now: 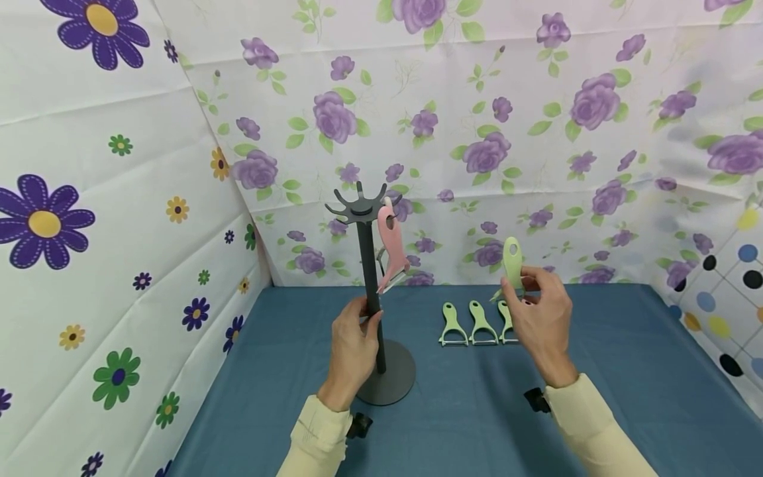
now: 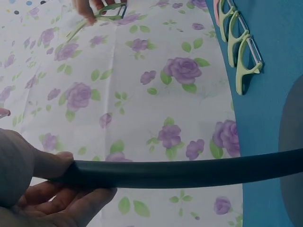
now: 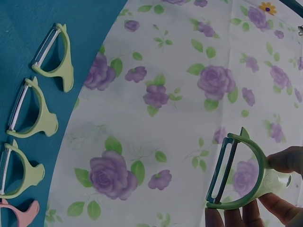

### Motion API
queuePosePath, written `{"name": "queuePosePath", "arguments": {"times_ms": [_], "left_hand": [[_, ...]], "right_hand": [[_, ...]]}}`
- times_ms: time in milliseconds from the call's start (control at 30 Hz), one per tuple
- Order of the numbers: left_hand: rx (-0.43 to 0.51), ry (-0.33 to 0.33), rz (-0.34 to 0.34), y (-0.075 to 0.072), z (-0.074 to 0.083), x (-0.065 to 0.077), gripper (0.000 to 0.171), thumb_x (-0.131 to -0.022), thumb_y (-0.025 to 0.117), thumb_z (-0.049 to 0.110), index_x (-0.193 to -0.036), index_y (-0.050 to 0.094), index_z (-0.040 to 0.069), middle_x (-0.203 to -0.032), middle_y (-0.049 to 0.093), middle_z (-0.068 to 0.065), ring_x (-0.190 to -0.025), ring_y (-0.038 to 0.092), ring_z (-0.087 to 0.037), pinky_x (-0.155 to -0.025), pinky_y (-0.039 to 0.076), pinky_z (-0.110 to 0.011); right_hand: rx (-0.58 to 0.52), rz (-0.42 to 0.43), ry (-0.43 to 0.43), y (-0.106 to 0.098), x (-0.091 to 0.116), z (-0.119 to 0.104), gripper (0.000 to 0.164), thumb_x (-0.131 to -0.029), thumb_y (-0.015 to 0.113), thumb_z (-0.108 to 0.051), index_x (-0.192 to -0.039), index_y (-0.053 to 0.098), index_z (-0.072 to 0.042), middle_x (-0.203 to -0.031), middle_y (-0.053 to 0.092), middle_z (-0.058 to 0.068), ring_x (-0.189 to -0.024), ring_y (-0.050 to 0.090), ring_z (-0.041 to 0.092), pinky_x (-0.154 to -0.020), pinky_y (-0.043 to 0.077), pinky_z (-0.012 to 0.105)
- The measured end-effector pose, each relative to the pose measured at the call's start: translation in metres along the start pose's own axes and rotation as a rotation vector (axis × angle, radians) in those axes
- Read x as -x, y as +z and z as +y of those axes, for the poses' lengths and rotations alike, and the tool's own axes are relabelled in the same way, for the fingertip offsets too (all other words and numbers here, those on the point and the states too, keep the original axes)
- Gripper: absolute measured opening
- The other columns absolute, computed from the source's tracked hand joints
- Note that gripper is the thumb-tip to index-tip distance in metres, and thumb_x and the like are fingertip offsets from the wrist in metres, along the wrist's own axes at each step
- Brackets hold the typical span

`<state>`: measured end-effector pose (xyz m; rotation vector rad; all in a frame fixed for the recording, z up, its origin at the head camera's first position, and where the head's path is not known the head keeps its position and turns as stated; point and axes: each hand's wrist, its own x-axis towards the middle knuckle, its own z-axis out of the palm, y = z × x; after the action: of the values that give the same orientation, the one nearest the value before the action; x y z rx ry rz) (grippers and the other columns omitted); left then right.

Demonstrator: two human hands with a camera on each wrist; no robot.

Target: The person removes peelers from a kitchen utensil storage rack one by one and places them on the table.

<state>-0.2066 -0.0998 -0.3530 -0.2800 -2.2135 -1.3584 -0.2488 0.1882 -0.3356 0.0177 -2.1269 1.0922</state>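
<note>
My left hand grips the post of a black stand, whose top spreads into several upturned hooks. From one hook on the right side hangs a pink peeler, blade end down. Raised above the table, a light green peeler is pinched by its handle in my right hand. In the right wrist view this green peeler shows its Y-shaped head and blade pointing left. Three green peelers lie in a row on the table, with a pink peeler at the row's end.
A blue cloth covers the table. The stand's round base rests on it, left of the peeler row. Flowered sheets rise along the back and left, and a dotted sheet borders the right.
</note>
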Motion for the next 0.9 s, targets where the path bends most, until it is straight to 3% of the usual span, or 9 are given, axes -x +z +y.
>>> {"name": "queuePosePath", "arguments": {"times_ms": [100, 333, 700, 900], "left_hand": [[-0.005, -0.022, 0.000, -0.001, 0.001, 0.000, 0.023, -0.099, 0.067, 0.005, -0.122, 0.064, 0.001, -0.107, 0.068, -0.016, -0.102, 0.071, -0.026, -0.090, 0.063, -0.032], [-0.011, -0.032, 0.040, -0.002, 0.000, -0.001, 0.036, -0.094, 0.076, 0.017, -0.127, 0.064, 0.009, -0.108, 0.069, -0.012, -0.104, 0.071, -0.025, -0.089, 0.063, -0.034], [-0.034, 0.061, 0.109, -0.002, -0.001, -0.002, 0.022, -0.094, 0.074, 0.011, -0.115, 0.077, 0.004, -0.098, 0.076, -0.014, -0.089, 0.076, -0.024, -0.077, 0.065, -0.030], [-0.036, 0.031, 0.082, -0.001, 0.000, -0.002, 0.026, -0.098, 0.070, 0.013, -0.121, 0.075, 0.004, -0.104, 0.077, -0.016, -0.095, 0.077, -0.027, -0.079, 0.065, -0.033]], "right_hand": [[-0.002, 0.002, 0.007, 0.000, -0.001, 0.003, 0.036, -0.095, 0.075, -0.028, -0.119, 0.070, -0.002, -0.101, 0.064, 0.020, -0.090, 0.063, 0.032, -0.079, 0.061, 0.059], [0.015, 0.000, 0.005, -0.002, -0.002, 0.008, 0.036, -0.095, 0.075, -0.028, -0.118, 0.069, 0.000, -0.103, 0.063, 0.021, -0.092, 0.063, 0.032, -0.080, 0.061, 0.058], [0.043, 0.009, -0.004, -0.002, -0.003, 0.015, 0.037, -0.094, 0.076, -0.028, -0.118, 0.069, 0.000, -0.100, 0.063, 0.021, -0.090, 0.063, 0.034, -0.080, 0.061, 0.058], [0.046, 0.009, -0.003, -0.003, -0.002, 0.019, 0.035, -0.094, 0.076, -0.025, -0.117, 0.069, 0.000, -0.100, 0.062, 0.021, -0.090, 0.062, 0.034, -0.080, 0.060, 0.058]]}}
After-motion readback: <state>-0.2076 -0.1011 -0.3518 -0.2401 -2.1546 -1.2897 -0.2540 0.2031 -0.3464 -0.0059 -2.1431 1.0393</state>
